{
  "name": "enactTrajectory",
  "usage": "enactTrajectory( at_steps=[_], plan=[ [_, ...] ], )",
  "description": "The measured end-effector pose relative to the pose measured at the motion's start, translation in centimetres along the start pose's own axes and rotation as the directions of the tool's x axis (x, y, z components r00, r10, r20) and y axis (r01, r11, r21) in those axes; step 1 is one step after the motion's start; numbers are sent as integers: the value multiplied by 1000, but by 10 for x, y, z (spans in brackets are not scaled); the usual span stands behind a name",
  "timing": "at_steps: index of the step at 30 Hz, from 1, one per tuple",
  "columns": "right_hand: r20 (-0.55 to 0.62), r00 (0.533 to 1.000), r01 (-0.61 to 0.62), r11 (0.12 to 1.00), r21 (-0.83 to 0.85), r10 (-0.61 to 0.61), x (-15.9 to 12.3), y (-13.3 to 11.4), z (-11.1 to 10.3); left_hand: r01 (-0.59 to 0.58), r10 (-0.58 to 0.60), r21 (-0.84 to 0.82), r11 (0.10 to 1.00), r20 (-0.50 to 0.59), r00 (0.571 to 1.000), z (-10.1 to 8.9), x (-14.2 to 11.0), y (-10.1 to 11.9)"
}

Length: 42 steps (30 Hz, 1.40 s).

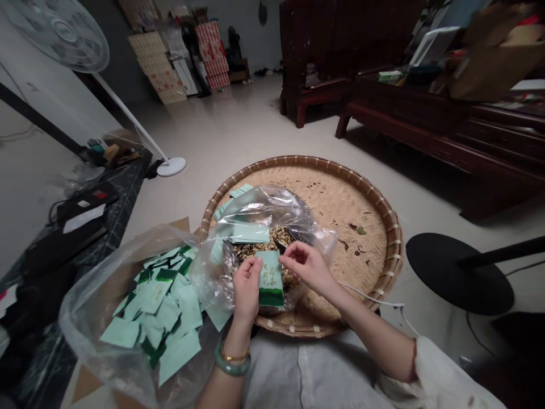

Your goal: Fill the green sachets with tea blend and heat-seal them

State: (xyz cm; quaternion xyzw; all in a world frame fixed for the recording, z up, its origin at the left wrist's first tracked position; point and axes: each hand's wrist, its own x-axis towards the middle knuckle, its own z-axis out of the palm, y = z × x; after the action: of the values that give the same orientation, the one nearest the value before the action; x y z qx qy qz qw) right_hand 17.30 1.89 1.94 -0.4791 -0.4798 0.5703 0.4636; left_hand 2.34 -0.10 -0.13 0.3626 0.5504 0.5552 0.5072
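The left hand grips a pale-green, gold-printed foil sachet, its long axis running away from the body, while the right hand sits nearby, its narrowly closed fingers just beside the sachet's top edge, apparently holding nothing.

Both bare forearms rise from the near edge, the left forearm almost straight up and the right forearm slanting in from the right. The left hand stands upright, fingers curled over and thumb toward the right. The right hand reaches far and left, back up, wrist bent, its thumb and forefinger pinched close together, just beside the left hand.
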Motion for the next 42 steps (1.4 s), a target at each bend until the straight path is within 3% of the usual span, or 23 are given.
enactTrajectory(
  at_steps=[4, 7, 11, 14, 17, 22, 24, 28, 32, 34, 42],
  plan=[
    [-38, 997, 61, 987, -149, -67, -6, 8, 5, -87, 90, 127, 988, -15, 996, 4, -4, 5],
    [-37, 996, 71, 990, -124, -76, -5, 9, 6, -97, 100, 170, 981, -8, 995, 5, -7, 7],
    [32, 999, -2, 999, 40, 1, -2, 6, 5, -64, 60, 145, 987, 31, 998, 3, -8, 5],
    [18, 999, -32, 994, 103, 30, 0, 5, 5, -57, 48, 147, 987, 64, 997, 1, -7, 3],
    [10, 998, -62, 988, 140, 62, 3, 5, 2, -68, 51, 180, 981, 96, 994, -1, -6, 1],
    [159, 964, -234, 963, 133, 213, 8, 8, -7, -59, 30, 200, 978, 145, 989, -6, -2, 0],
    [156, 959, -260, 955, 142, 238, 10, 9, -8, -55, 22, 198, 979, 165, 986, -8, 0, 0],
    [46, 981, -193, 971, 142, 189, 11, 11, -8, 20, -43, 131, 991, 171, 984, -6, 1, 1],
    [45, 990, -136, 982, 132, 131, 12, 11, -7, 259, -272, 85, 962, 308, 912, -1, -3, 2],
    [87, 991, -108, 988, 107, 99, 12, 11, -7, 301, -316, 96, 949, 318, 894, 0, -5, 1],
    [64, 998, -15, 1000, 20, 14, 11, 3, -14, 135, -207, 226, 965, 336, 919, -5, -4, -4]
  ],
)
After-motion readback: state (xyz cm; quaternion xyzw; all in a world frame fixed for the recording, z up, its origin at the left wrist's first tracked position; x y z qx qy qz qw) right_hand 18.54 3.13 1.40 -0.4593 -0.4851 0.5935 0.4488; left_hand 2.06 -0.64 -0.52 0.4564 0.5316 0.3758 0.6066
